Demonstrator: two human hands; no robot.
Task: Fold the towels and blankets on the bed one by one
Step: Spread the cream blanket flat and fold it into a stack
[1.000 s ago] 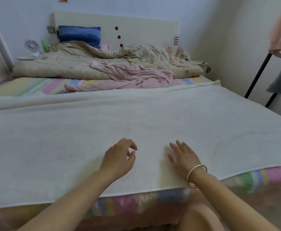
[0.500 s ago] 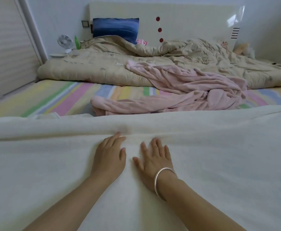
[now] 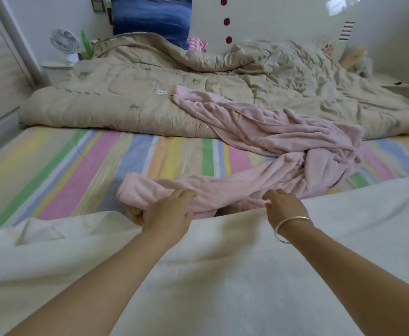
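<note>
Pink blanket [image 3: 271, 141]: lies crumpled on striped sheet [image 3: 65, 166], far end draped over beige quilt [image 3: 125, 100], near end meeting far edge of white blanket [image 3: 222, 275] spread in foreground. Left hand [image 3: 167, 214]: grips bunched near end of pink blanket, fingers curled round it. Right hand [image 3: 283, 204]: fingers bent at white blanket's far edge, touching pink blanket; grasp cannot be told. Bangle [image 3: 293, 226] on right wrist.

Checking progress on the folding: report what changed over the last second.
Both hands slid forward off the white blanket; left hand now grips the pink blanket at its near end, right hand curls at it, grip unclear. White blanket, beige quilt stay put.
</note>
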